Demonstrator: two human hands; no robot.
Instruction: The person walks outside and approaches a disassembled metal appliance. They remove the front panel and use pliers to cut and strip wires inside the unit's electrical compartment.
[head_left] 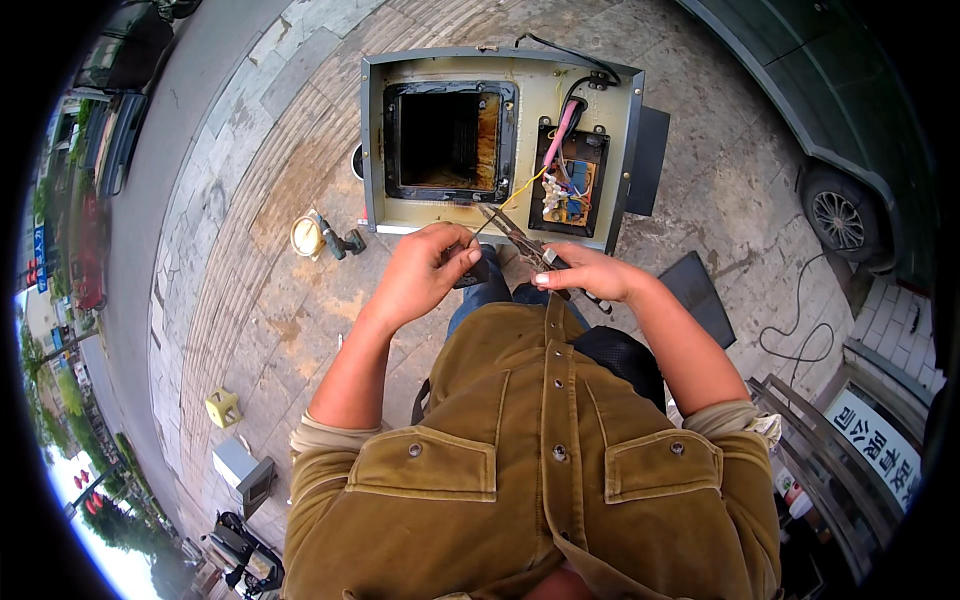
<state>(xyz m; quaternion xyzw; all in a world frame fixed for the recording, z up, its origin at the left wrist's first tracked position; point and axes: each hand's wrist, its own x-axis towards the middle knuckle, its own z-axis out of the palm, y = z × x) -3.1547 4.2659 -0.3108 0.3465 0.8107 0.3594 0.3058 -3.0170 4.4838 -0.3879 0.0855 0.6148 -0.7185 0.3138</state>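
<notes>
My right hand point(585, 272) is closed around a pair of worn metal pliers point(524, 240), whose jaws point up and left. Beside it, my left hand point(428, 268) has thumb and fingers pinched on a thin dark piece point(484, 226) near the jaws; its kind is hard to make out. Both hands are at the near edge of an open metal appliance housing point(430, 214). A black-framed square opening point(450, 140) in it has brown grime inside. To the right, a black box point(598, 150) holds a circuit board point(578, 190) with connectors. A pink-sleeved cable point(560, 135) and yellow wire point(524, 188) run to it.
A cordless drill point(342, 240) lies beside a round cream-coloured container point(307, 237) on the left paving. A dark flat panel point(697, 298) lies at right. Further out are a yellow stool-like block point(222, 408), a grey metal box point(240, 465), a loose cable point(790, 340) and a parked vehicle point(840, 100).
</notes>
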